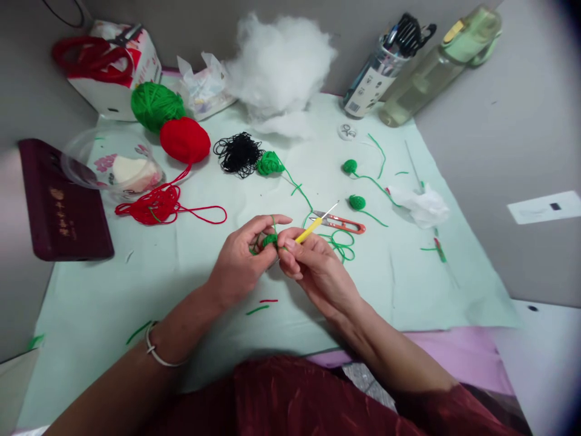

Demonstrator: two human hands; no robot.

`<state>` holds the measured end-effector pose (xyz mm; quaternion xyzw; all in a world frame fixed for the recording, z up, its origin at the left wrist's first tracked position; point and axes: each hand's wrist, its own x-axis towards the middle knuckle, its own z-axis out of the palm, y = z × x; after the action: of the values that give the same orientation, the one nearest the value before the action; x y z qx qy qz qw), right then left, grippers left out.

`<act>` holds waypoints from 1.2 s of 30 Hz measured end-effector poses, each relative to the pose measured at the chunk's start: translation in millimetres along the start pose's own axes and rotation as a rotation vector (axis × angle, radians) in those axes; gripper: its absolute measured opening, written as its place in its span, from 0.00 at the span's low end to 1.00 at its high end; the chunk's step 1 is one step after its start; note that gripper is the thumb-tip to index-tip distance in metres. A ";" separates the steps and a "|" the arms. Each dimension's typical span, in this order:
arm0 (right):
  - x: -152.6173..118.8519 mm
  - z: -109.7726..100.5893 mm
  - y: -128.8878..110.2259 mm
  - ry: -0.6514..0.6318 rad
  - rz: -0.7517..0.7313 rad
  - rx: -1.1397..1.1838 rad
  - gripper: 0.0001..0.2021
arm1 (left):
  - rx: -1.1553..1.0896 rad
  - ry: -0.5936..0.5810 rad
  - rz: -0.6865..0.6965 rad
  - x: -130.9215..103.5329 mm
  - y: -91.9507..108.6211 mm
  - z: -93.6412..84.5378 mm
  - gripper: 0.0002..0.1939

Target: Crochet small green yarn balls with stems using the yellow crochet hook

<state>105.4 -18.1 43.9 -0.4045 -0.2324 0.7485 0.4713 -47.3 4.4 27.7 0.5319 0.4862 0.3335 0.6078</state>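
Observation:
A small green crocheted piece (269, 240) is pinched in my left hand (242, 257), with green yarn running up over the index finger. My right hand (318, 266) holds a crochet hook (309, 231) by its yellow handle, the metal tip pointing up and to the right, away from the piece. Its fingertips meet the right edge of the crocheted piece. Beyond the hook lie orange-handled thread snips (342, 224). Loops of green yarn (341, 245) rest beside my right hand. Fingers hide part of the crocheted piece.
Two small green crocheted balls (356, 202) with tails lie to the right. Behind are black yarn (239, 154), a red yarn ball (186, 140), a green yarn ball (157, 106) and white stuffing (284, 63). A bottle (438, 72) and pen holder (372, 82) stand at the back right.

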 end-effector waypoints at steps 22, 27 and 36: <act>-1.3 -2.1 -2.1 -0.023 0.036 -0.012 0.08 | 0.010 -0.061 0.056 3.3 3.0 -4.1 0.08; 1.9 -3.3 -2.2 0.041 -0.036 -0.002 0.09 | -0.137 0.016 0.024 2.9 -9.3 6.3 0.10; 1.4 -5.2 -4.6 0.050 -0.137 0.005 0.09 | -0.499 -0.075 -0.045 2.4 -1.0 4.8 0.13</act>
<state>111.7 -14.9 43.7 -0.4050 -0.2461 0.7048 0.5279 -42.2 4.9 26.0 0.3666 0.3776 0.4097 0.7451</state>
